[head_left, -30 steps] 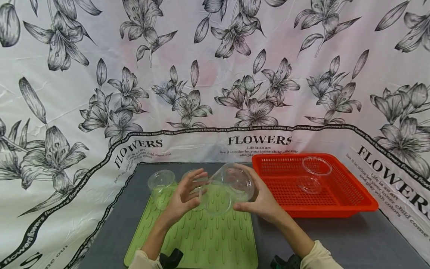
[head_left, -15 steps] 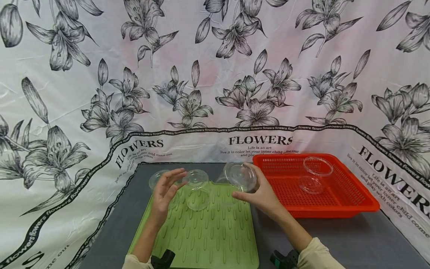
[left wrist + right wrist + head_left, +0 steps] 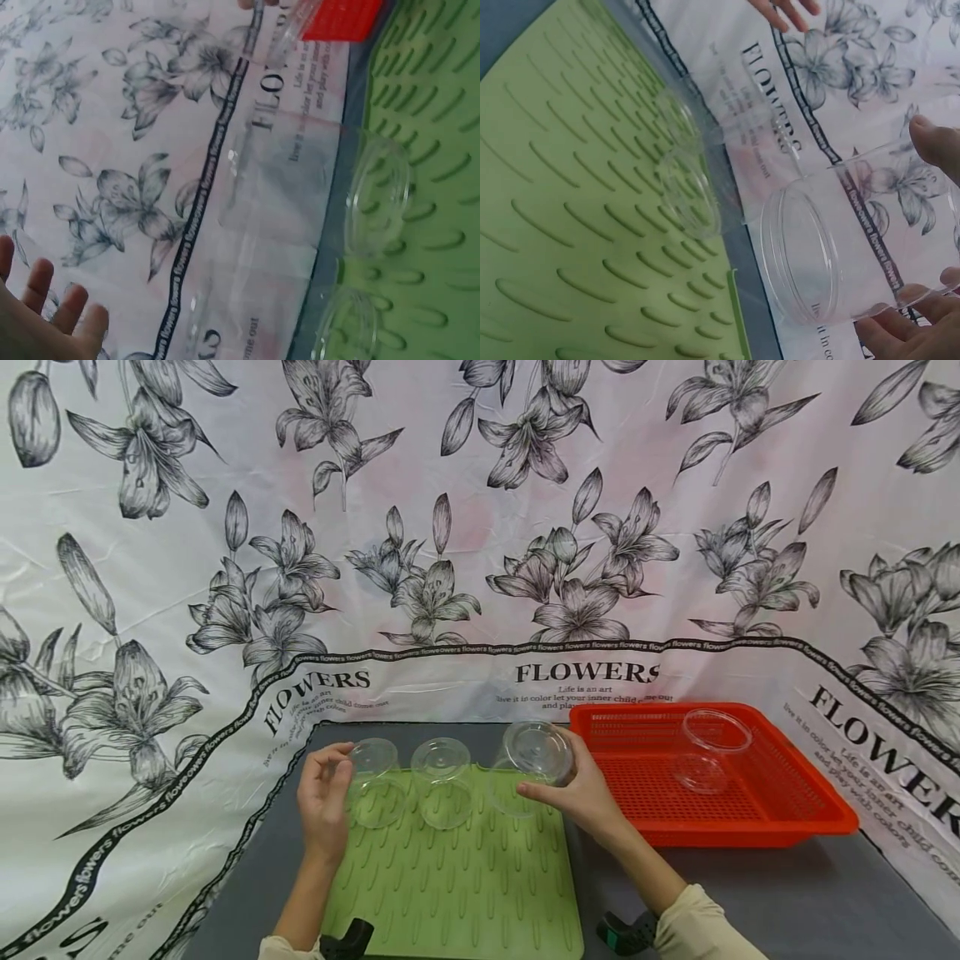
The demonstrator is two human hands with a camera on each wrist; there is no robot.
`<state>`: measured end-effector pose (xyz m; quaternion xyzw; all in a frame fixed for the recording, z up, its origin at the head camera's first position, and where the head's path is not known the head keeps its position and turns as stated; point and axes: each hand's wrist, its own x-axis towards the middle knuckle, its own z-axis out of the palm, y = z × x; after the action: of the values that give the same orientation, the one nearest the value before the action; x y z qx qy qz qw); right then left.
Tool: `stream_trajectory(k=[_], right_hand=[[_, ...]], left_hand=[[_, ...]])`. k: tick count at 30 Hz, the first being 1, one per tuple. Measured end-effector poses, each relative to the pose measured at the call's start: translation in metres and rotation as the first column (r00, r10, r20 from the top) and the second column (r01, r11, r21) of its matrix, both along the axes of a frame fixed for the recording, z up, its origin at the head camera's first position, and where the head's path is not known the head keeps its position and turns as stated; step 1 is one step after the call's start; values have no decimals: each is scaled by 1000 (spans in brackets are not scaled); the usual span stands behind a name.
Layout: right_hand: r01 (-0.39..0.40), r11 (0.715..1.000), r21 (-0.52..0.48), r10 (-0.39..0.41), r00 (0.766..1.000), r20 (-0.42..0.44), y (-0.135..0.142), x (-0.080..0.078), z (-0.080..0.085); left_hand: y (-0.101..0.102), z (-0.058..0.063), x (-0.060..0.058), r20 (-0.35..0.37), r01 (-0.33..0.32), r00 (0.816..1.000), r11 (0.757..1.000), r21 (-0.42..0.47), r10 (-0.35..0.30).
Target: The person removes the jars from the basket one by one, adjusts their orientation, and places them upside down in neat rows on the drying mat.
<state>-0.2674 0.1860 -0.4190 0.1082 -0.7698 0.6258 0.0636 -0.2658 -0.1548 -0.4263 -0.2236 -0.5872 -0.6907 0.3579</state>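
My right hand [image 3: 588, 797] holds a clear plastic cup [image 3: 536, 752] around its side, over the far right of the green ridged mat [image 3: 457, 893]. Its mouth faces down and its base faces up, as the right wrist view also shows with the thumb on one side and fingers on the other. Two more clear cups, the left cup [image 3: 377, 806] and the middle cup [image 3: 444, 802], stand mouth down along the mat's far edge. My left hand [image 3: 326, 802] is beside the left cup, its fingers relaxed and gripping nothing.
A red perforated basket [image 3: 780, 827] sits on the grey table [image 3: 660, 902] to the right. Inside is another clear cup [image 3: 716, 745], mouth up. A white flower-printed cloth [image 3: 450, 568] rises behind the table.
My left hand has moved left, away from the held cup to beside the left cup. The right hand has kept the cup near the mat's far right corner, settling it slightly.
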Motion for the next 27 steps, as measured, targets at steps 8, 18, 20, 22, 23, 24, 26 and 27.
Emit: stream_trajectory(k=[8, 18, 20, 22, 23, 24, 26, 27], right_hand=[[30, 999, 24, -30, 999, 13, -2, -5, -6], [41, 998, 55, -43, 999, 19, -4, -11, -16], [46, 997, 66, -47, 999, 21, -5, -12, -18], [55, 995, 77, -57, 998, 24, -5, -13, -19], [60, 995, 85, -62, 998, 26, -5, -14, -19], [64, 994, 91, -67, 997, 30, -5, -14, -20], [74, 992, 103, -78, 996, 36, -5, -15, -21], [78, 991, 110, -83, 996, 39, -5, -15, -21]], left_hand=[[-18, -15, 1, 299, -267, 917, 963, -38, 266], [-51, -31, 7, 670, -82, 611, 876, -476, 421], [-56, -37, 8, 689, -16, 588, 858, -514, 424], [-59, -43, 8, 698, 33, 570, 837, -547, 433], [-60, -45, 8, 697, 49, 562, 823, -566, 446], [-60, -47, 8, 696, 62, 553, 810, -583, 459], [-61, -50, 7, 680, 70, 544, 781, -621, 492], [-61, -52, 6, 667, 67, 544, 766, -639, 509]])
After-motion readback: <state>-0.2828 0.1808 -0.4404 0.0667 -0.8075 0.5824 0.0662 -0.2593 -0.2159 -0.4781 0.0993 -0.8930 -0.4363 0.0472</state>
